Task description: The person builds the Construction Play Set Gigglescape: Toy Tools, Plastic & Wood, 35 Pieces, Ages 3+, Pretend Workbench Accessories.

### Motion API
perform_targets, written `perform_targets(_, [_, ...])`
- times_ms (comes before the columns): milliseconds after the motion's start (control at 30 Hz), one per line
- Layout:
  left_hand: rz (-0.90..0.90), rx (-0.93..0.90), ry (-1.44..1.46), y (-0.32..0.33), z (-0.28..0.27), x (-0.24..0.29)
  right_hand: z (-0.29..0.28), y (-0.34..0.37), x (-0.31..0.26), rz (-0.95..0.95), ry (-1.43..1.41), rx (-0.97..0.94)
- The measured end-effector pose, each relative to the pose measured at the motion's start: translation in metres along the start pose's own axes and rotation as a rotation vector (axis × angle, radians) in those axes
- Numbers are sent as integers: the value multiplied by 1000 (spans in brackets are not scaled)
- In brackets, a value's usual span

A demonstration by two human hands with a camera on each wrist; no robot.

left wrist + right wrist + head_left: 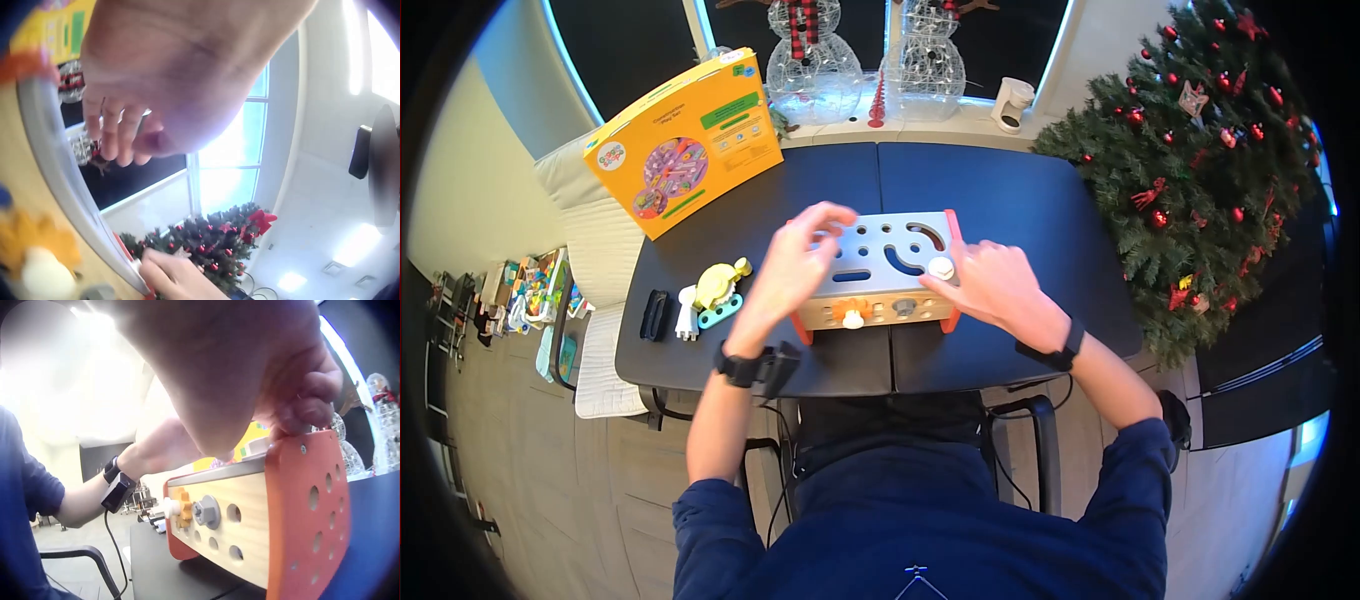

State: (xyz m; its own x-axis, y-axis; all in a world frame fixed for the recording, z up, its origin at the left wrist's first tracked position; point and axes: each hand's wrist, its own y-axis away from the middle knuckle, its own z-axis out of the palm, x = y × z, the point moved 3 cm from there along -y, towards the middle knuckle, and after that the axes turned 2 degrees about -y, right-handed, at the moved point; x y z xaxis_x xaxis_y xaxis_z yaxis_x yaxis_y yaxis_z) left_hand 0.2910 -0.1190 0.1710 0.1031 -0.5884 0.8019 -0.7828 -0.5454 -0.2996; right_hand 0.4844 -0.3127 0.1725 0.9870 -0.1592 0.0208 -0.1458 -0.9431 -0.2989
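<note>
A toy workbench point(878, 228) with a grey slotted top, wooden front and red-orange ends stands on the black table. My right hand point(1000, 285) is at its right end, thumb and forefinger pinching a white toy screw point(941, 268) set in the top; the right wrist view shows its other fingers curled over the red end panel point(309, 512). My left hand point(800, 258) hovers over the left end of the top, fingers loosely bent, holding nothing. On the front sit an orange gear point(185, 508) with a white screw through it and a grey bolt point(206, 512).
Left on the table lie a lime-yellow toy piece point(718, 285), a white piece point(687, 318), a teal strip with holes point(720, 311) and a black case point(655, 315). A yellow box point(740, 140) stands behind them. A decorated tree point(1180, 180) borders the right side.
</note>
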Motion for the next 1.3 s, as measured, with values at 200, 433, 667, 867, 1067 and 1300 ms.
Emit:
perform_targets(200, [-388, 91, -599, 73, -142, -139, -23, 38, -4, 202, -289, -110])
perform_targets(433, [-609, -179, -696, 138, -167, -245, -26, 38, -22, 211, -394, -298])
perform_targets(667, [-620, -70, -705, 109, -157, -227, -19, 13, -40, 68, -481, -314])
perform_targets(867, [-414, 243, -6, 51, -139, -145, -40, -18, -55, 83, -501, -244])
perform_targets(1067, [-14, 215, 127, -10, -76, -56, -35, -77, -67, -43, -694, 96])
perform_targets(1300, [81, 97, -36, -18, -59, -28, -24, -129, -68, -288, -736, 232])
